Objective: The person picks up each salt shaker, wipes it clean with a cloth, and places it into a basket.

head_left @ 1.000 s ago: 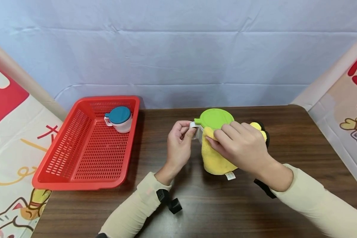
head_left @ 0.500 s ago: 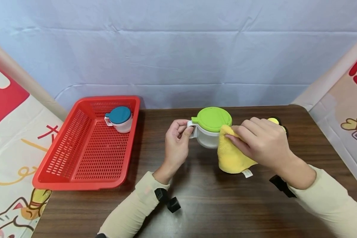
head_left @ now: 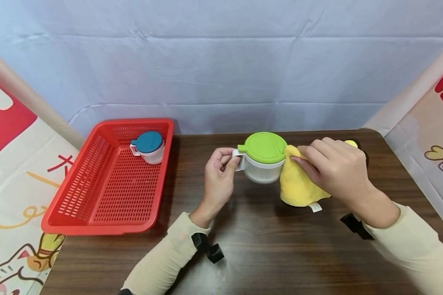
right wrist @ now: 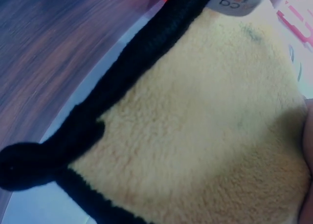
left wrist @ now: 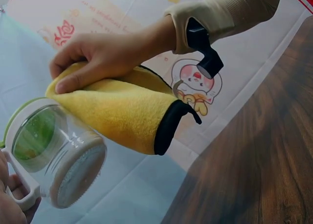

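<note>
A clear plastic seasoning jar (head_left: pixel 263 172) with a green lid (head_left: pixel 264 148) is held up over the table by its white handle. My left hand (head_left: pixel 220 176) pinches that handle between thumb and fingers. In my right hand (head_left: pixel 336 170) is a yellow cloth (head_left: pixel 299 186), pinched near one corner. The cloth touches the right side of the jar at the lid's rim. From the left wrist view, the cloth (left wrist: pixel 122 111) hangs folded with a black edge, beside the jar (left wrist: pixel 73 160). Cloth (right wrist: pixel 195 126) fills most of the right wrist view.
A red plastic basket (head_left: pixel 155 213) stands on the left of the brown wooden table (head_left: pixel 273 254). Inside, at its back right, sits a similar jar with a blue lid (head_left: pixel 149 142). A pale curtain (head_left: pixel 221 69) hangs behind the table.
My right hand has moved right with the cloth, from across the jar's front to its right side, uncovering the clear body. The left hand and jar have shifted only slightly.
</note>
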Demonstrator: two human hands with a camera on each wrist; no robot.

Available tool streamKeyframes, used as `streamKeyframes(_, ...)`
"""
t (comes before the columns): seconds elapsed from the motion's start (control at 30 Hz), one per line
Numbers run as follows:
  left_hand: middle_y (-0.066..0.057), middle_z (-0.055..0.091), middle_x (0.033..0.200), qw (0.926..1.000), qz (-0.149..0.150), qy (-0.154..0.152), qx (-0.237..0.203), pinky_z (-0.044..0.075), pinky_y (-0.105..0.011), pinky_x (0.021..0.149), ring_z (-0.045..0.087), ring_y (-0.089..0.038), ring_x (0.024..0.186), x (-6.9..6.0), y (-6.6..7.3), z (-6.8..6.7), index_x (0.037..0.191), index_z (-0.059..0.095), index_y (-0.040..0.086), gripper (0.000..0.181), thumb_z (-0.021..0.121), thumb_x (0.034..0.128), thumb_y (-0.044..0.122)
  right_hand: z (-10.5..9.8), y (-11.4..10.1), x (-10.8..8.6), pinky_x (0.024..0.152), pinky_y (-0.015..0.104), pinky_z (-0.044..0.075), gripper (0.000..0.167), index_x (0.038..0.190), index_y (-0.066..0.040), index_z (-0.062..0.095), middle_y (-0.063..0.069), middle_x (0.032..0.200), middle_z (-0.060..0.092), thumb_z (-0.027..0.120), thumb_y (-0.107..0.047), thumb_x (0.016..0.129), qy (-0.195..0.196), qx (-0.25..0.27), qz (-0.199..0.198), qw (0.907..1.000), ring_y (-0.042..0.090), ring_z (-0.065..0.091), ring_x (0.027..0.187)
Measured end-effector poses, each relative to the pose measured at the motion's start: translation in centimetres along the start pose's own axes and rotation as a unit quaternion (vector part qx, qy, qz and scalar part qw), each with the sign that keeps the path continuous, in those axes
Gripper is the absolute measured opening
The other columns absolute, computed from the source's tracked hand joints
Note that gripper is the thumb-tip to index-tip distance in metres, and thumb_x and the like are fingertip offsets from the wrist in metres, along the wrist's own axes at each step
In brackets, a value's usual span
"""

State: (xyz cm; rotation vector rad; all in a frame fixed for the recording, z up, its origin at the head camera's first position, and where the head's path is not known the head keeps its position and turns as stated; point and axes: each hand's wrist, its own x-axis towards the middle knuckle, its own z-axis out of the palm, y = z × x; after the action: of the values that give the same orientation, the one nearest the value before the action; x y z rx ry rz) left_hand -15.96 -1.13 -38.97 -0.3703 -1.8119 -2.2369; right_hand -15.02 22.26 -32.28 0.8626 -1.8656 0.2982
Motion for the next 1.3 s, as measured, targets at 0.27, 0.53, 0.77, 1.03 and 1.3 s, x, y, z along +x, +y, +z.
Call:
streamKeyframes(0.27, -0.032, 0.069, 0.110, 1.0000, -0.003, 0.004, -0.002, 0.053, -0.022, 0.083, 0.065, -0.006, 0.091, -0.1, 0.0, 0.0, 0.110, 0.054, -0.016, 0.015, 0.059, 0.0978, -0.009, 0.2, 1.0, 0.0, 0.042, 0.045, 0.037, 0.040, 0.085, 0.000, 0.071, 0.009, 0.067, 0.056, 0.058, -0.032, 0.105, -0.025, -0.021, 0.011, 0.9994, 0.031, 0.049, 0.051)
streamKeyframes(0.53, -0.029, 0.070, 0.110, 0.9997, -0.025, 0.006, 0.001, 0.053, -0.023, 0.083, 0.066, -0.008, 0.092, -0.5, 0.1, 0.1, 0.111, 0.056, -0.014, 0.014, 0.059, 0.0985, -0.007, -0.5, 2.3, -0.1, 0.046, 0.041, 0.041, 0.041, 0.089, -0.002, 0.072, 0.008, 0.072, 0.062, 0.055, -0.036, 0.106, -0.087, -0.013, 0.022, 0.9958, 0.026, 0.054, 0.055)
streamKeyframes(0.77, -0.029, 0.070, 0.110, 0.9998, -0.018, 0.001, -0.002, 0.053, -0.023, 0.084, 0.066, -0.008, 0.094, -0.5, 0.0, 0.1, 0.111, 0.055, -0.014, 0.015, 0.059, 0.0985, -0.007, -0.8, 2.8, -0.1, 0.048, 0.034, 0.038, 0.031, 0.091, -0.007, 0.071, 0.002, 0.077, 0.064, 0.051, -0.028, 0.099, -0.131, 0.007, 0.032, 0.9908, 0.017, 0.050, 0.059)
streamKeyframes(1.03, -0.030, 0.069, 0.111, 0.9998, -0.011, -0.014, -0.002, 0.053, -0.022, 0.085, 0.066, -0.007, 0.094, -0.4, 0.0, -0.1, 0.112, 0.055, -0.014, 0.016, 0.059, 0.0982, -0.008, -0.4, 2.9, 0.0, 0.048, 0.033, 0.036, 0.026, 0.089, -0.009, 0.070, 0.000, 0.075, 0.061, 0.052, -0.026, 0.094, -0.128, 0.021, 0.037, 0.9908, 0.014, 0.046, 0.060)
streamKeyframes(1.3, -0.030, 0.070, 0.112, 0.9998, -0.010, -0.019, 0.004, 0.053, -0.023, 0.086, 0.066, -0.008, 0.096, -0.4, 0.0, -0.2, 0.113, 0.055, -0.013, 0.017, 0.060, 0.0973, -0.008, 0.3, 3.7, 0.0, 0.050, 0.036, 0.038, 0.020, 0.095, -0.006, 0.072, 0.005, 0.082, 0.064, 0.056, -0.019, 0.094, -0.135, 0.032, 0.034, 0.9897, 0.021, 0.051, 0.065)
